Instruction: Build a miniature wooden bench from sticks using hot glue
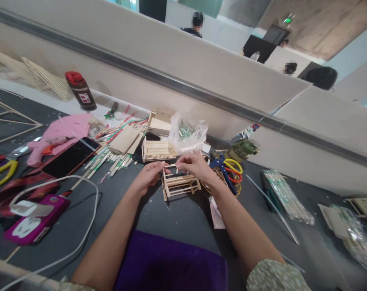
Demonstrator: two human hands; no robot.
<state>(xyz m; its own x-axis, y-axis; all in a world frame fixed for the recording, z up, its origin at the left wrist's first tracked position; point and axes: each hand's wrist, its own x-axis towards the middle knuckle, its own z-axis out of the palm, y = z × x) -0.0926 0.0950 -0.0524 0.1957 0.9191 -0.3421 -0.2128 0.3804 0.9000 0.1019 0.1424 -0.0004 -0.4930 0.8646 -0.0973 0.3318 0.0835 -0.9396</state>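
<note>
Pinching a thin pale wooden stick (170, 166) between them, the left hand (149, 176) and right hand (193, 163) grip it above a small wooden-stick frame (180, 184) on the dark worktop (177, 218).

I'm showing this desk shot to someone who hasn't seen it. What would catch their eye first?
Probably the two hands at centre: the left hand and right hand pinch a thin stick over a small stick-built frame on the dark table. Next, the bright things: a pink cloth at left and blue, yellow and red scissors just right of the hands.
</note>
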